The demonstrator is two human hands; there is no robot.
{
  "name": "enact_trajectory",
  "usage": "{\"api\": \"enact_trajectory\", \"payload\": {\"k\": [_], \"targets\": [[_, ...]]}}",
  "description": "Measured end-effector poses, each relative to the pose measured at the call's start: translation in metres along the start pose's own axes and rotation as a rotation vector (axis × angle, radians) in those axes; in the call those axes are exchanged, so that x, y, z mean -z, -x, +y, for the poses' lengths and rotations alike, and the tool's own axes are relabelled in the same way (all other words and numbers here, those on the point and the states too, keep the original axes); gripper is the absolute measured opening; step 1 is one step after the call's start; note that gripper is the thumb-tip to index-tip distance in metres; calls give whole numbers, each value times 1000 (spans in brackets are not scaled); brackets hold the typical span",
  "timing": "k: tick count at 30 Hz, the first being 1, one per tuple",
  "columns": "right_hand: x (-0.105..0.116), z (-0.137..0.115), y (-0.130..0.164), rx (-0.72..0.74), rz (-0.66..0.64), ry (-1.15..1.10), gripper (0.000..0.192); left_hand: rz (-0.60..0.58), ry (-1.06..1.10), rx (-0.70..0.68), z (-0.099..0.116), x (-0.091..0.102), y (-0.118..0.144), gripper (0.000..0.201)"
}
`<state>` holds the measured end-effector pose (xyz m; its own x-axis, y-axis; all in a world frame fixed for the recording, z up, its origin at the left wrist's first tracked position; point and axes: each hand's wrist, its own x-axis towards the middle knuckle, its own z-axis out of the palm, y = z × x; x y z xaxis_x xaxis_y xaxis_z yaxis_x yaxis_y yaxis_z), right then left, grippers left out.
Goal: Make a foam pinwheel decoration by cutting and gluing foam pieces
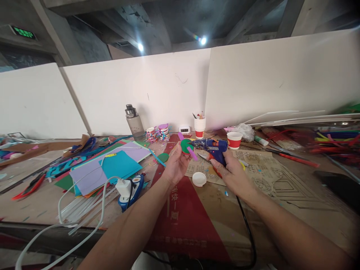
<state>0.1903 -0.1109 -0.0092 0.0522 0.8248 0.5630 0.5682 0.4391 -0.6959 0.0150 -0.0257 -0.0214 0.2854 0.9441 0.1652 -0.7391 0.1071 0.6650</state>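
- A blue glue gun [214,147] is gripped in the right hand [232,173], fingers wrapped round the handle, its nozzle aimed left at the piece in the other hand.
- A green paper disc [185,146] with a pink strip [188,146] across it is pinched by the left hand [175,165], raised above the table [309,210], just in front of the nozzle.
- The disc is judged light, thin and floppy; it is best held by the edge, away from the spot where glue lands.
- The gun looks like rigid plastic, with a hot tip likely; the handle is the only safe place to hold it.
- The gun's black cord [247,225] is seen trailing from the right hand toward the near edge, and it could drag.
- A white lid [199,179] lies just below the hands, on printed cardboard [270,176].
- A red-and-white paper cup [234,140] stands just behind the gun; a second cup [200,127] with tools stands further back.
- To the left lie coloured sheets [112,167], a second glue gun [132,189] with a white plug, and clear glue sticks [78,210].
- A water bottle [134,123] stands against the white wall panel [174,86].
- Pipe cleaners [334,138] are heaped far right, well apart.
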Motion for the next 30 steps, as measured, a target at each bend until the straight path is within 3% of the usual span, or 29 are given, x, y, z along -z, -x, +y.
{"api": "enact_trajectory", "payload": {"k": [12,30], "targets": [[0,-2,1,13,-16,0,29,21,-37,139,0,-8,6,32],[2,-1,0,51,-34,14,40,7,-159,142,3,-10,8,49]]}}
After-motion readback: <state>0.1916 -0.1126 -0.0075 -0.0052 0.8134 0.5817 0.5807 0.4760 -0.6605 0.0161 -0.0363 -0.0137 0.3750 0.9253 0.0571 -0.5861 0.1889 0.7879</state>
